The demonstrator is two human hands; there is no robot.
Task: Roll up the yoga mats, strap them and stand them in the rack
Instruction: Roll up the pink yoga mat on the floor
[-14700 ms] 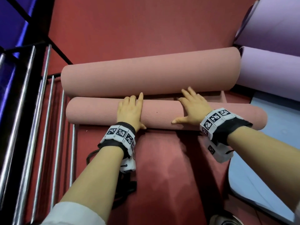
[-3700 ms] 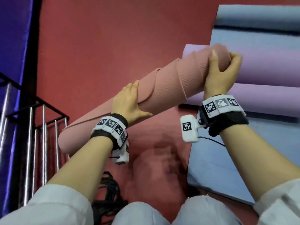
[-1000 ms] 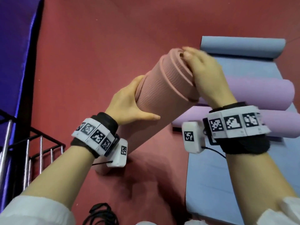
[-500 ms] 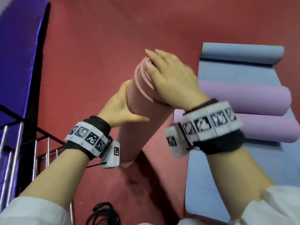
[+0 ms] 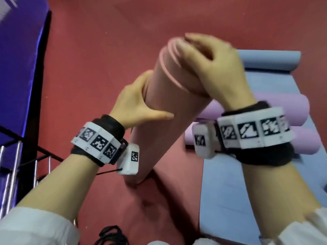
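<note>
A rolled pink yoga mat (image 5: 159,124) stands almost upright on the red floor, its lower end touching down near the centre. My left hand (image 5: 134,103) grips the roll's left side at mid height, thumb across the front. My right hand (image 5: 210,68) lies over the top end of the roll, fingers spread across the spiral edge. No strap is visible on the mat. A metal rack (image 5: 16,167) with vertical bars shows at the lower left.
Two rolled purple mats (image 5: 283,110) lie on a partly unrolled blue mat (image 5: 228,200) at the right. Black straps (image 5: 111,236) lie on the floor at the bottom. A purple padded wall (image 5: 19,55) runs along the left.
The pink roll has been tipped from slanted to nearly upright with its lower end on the floor. My right hand moved from the roll's side onto its top end.
</note>
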